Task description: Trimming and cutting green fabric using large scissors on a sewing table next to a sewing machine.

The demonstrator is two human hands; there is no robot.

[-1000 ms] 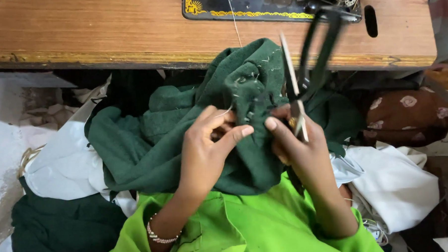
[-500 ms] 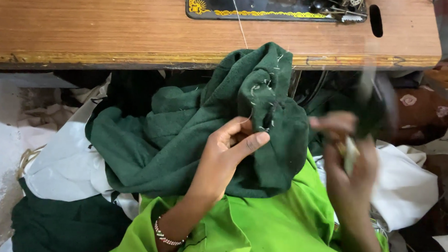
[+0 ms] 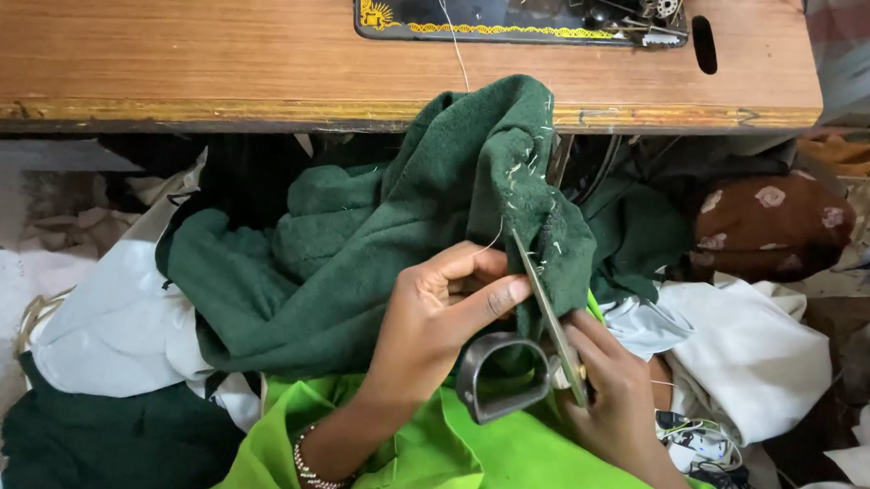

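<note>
1. My left hand (image 3: 444, 307) pinches the dark green fleece garment (image 3: 377, 246), flecked with white thread, heaped below the sewing table (image 3: 159, 61).
2. My right hand (image 3: 609, 388) grips scissors (image 3: 540, 352), blade against the cloth.

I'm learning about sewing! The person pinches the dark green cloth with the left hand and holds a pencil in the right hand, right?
Not quite. The head view shows the right hand holding a pair of scissors, not a pencil; the blade points up against the cloth. The rest is right: the left hand pinches the dark green cloth.
</note>
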